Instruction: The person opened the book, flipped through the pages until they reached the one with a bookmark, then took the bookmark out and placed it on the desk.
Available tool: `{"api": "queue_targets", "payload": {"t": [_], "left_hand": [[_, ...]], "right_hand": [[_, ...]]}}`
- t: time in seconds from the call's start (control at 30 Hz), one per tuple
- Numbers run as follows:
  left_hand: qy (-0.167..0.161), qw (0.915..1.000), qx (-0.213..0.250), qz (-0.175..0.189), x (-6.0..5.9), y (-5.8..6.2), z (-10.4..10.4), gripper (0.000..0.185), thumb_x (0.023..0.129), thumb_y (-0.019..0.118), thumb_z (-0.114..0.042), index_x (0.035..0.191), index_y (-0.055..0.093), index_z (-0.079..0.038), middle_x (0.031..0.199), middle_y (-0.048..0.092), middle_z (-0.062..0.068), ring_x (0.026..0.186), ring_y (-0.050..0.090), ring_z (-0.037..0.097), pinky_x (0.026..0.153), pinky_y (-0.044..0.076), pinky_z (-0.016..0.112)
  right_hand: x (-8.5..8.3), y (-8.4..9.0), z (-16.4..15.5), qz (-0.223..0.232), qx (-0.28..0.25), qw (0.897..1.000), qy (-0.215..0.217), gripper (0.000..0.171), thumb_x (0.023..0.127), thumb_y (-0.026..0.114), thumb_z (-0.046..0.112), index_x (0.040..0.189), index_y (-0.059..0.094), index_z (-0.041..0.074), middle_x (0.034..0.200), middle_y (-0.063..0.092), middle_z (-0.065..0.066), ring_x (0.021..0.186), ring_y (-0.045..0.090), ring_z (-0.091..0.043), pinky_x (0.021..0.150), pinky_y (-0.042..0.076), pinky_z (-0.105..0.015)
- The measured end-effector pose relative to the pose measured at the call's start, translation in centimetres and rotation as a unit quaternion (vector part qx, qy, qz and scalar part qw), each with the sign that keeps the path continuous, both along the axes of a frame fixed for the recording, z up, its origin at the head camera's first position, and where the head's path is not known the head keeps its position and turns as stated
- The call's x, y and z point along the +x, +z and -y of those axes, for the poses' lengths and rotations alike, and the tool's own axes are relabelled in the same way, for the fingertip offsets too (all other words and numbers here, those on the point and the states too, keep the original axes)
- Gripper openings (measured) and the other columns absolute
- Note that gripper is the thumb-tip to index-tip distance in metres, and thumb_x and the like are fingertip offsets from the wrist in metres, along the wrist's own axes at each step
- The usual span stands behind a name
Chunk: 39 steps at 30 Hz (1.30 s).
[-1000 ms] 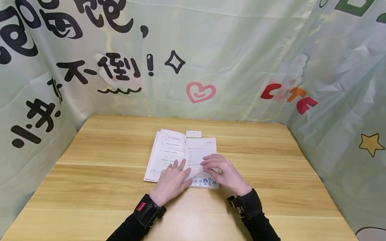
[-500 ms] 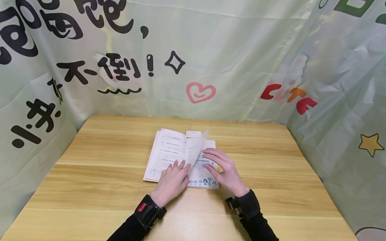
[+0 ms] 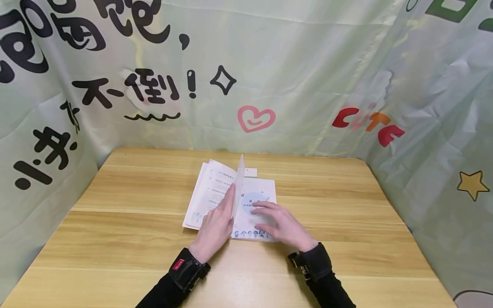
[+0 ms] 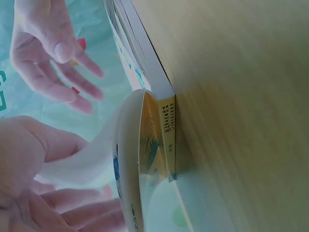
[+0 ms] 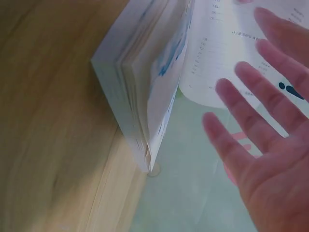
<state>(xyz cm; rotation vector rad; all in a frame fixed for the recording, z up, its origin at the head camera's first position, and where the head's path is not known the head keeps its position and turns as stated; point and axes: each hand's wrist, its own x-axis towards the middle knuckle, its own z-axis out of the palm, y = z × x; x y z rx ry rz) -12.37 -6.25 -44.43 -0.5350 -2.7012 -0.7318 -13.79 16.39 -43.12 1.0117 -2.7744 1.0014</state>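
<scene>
- Head view: a thin white paperback booklet [image 3: 231,201] with printed pages lies open near the middle of the pale wooden table [image 3: 115,239]. My left hand [image 3: 215,226] lies on its left side, fingers straight, pressed against one white page [image 3: 239,184] that stands nearly upright at the spine; I grip nothing. My right hand [image 3: 279,224] rests flat and relaxed on the right-hand page, beside a light blue round print [image 3: 252,201]. A small white card [image 3: 250,172] lies on the table just behind the booklet. A pale green printed cloth backdrop [image 3: 308,64] hangs behind and at both sides.
- Left wrist view: the booklet's spine [image 4: 166,133] touches the table, and the lifted page [image 4: 96,159] curves over my left hand's [image 4: 29,164] fingers, which lie under it, not clenched. My right hand [image 4: 48,53] shows beyond, fingers spread.
- Right wrist view: my right hand [image 5: 270,140] is spread, fingers straight, holding nothing; whether it touches paper here I cannot tell. The booklet's page block [image 5: 140,96] sits on the table [image 5: 43,121].
</scene>
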Motion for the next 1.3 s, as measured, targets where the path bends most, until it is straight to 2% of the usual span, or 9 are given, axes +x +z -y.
{"api": "queue_targets", "payload": {"t": [0.13,0.23,0.37,0.47,0.57,0.67,0.9,1.1,1.3], "left_hand": [[0.006,0.9998,-0.005,-0.017,0.1,0.1,-0.1,0.108,0.079,0.065,0.014,0.163,0.004,-0.012,0.167,0.023,0.020,0.132,0.055,0.042,0.066,0.063,0.042],[0.022,0.9992,-0.025,-0.021,0.1,0.2,-0.1,0.113,0.077,0.062,0.018,0.163,-0.002,-0.015,0.171,0.009,0.017,0.148,0.036,0.043,0.053,0.058,0.031],[0.048,0.9957,-0.068,-0.040,0.1,0.0,0.0,0.116,0.074,0.065,0.019,0.163,-0.001,-0.016,0.171,-0.001,0.016,0.151,0.029,0.044,0.048,0.049,0.024],[0.061,0.9898,-0.106,-0.073,-0.1,-0.1,0.0,0.113,0.074,0.069,0.015,0.163,0.004,-0.012,0.171,-0.003,0.019,0.154,0.021,0.044,0.088,0.060,0.036],[0.072,0.9831,-0.135,-0.101,-0.2,-0.1,0.1,0.109,0.076,0.069,0.011,0.163,0.006,-0.010,0.170,-0.005,0.020,0.157,0.010,0.042,0.119,0.036,0.056],[0.084,0.9803,-0.138,-0.114,-0.3,-0.1,0.2,0.110,0.077,0.070,0.008,0.163,0.005,-0.012,0.170,-0.008,0.018,0.157,0.004,0.042,0.121,0.029,0.064],[0.093,0.9851,-0.091,-0.113,-0.6,0.7,1.0,0.113,0.073,0.067,0.018,0.163,0.010,-0.016,0.171,-0.004,0.016,0.156,0.011,0.043,0.105,0.050,0.058],[0.001,0.9814,-0.188,-0.040,-0.6,0.5,1.5,0.084,0.081,0.063,0.014,0.154,0.042,-0.021,0.169,0.022,0.006,0.157,0.019,0.034,0.122,0.012,0.071],[-0.108,0.9706,-0.215,-0.001,-0.4,-0.5,1.5,0.060,0.082,0.068,0.006,0.139,0.061,-0.013,0.154,0.051,0.003,0.150,0.039,0.027,0.125,0.026,0.056]], "right_hand": [[-0.1,-0.3,-0.1,0.012,0.029,0.999,0.015,0.048,0.085,0.079,0.019,0.130,0.066,0.009,0.149,0.056,-0.012,0.139,0.051,-0.032,0.115,0.042,-0.052],[-0.2,-0.4,-0.2,0.016,0.051,0.998,0.031,0.056,0.082,0.082,0.022,0.134,0.064,0.009,0.153,0.051,-0.013,0.144,0.045,-0.035,0.118,0.038,-0.054],[-0.1,-0.4,-0.3,0.041,0.079,0.995,0.049,0.067,0.078,0.085,0.028,0.138,0.061,0.009,0.159,0.043,-0.013,0.150,0.035,-0.038,0.121,0.032,-0.057],[-0.1,-0.5,-0.3,0.057,0.090,0.993,0.056,0.072,0.076,0.086,0.031,0.140,0.059,0.009,0.161,0.038,-0.014,0.152,0.031,-0.039,0.121,0.029,-0.059],[-0.1,-0.7,-0.3,0.060,0.106,0.991,0.059,0.072,0.075,0.086,0.029,0.138,0.060,0.008,0.160,0.040,-0.016,0.150,0.034,-0.039,0.120,0.031,-0.059],[-0.1,-0.8,-0.2,0.060,0.123,0.989,0.061,0.070,0.074,0.087,0.026,0.136,0.061,0.006,0.157,0.044,-0.018,0.147,0.040,-0.039,0.119,0.034,-0.056],[-0.1,-1.1,-0.3,0.065,0.136,0.987,0.056,0.064,0.075,0.086,0.018,0.133,0.063,0.005,0.154,0.047,-0.019,0.145,0.042,-0.041,0.118,0.035,-0.057],[-0.1,-1.0,-0.3,0.065,0.139,0.987,0.056,0.062,0.076,0.085,0.018,0.133,0.064,0.006,0.153,0.048,-0.018,0.144,0.043,-0.041,0.118,0.036,-0.057],[-0.2,-1.0,-0.2,0.069,0.139,0.986,0.054,0.062,0.077,0.085,0.018,0.133,0.063,0.004,0.153,0.049,-0.018,0.145,0.043,-0.040,0.118,0.036,-0.056]]}}
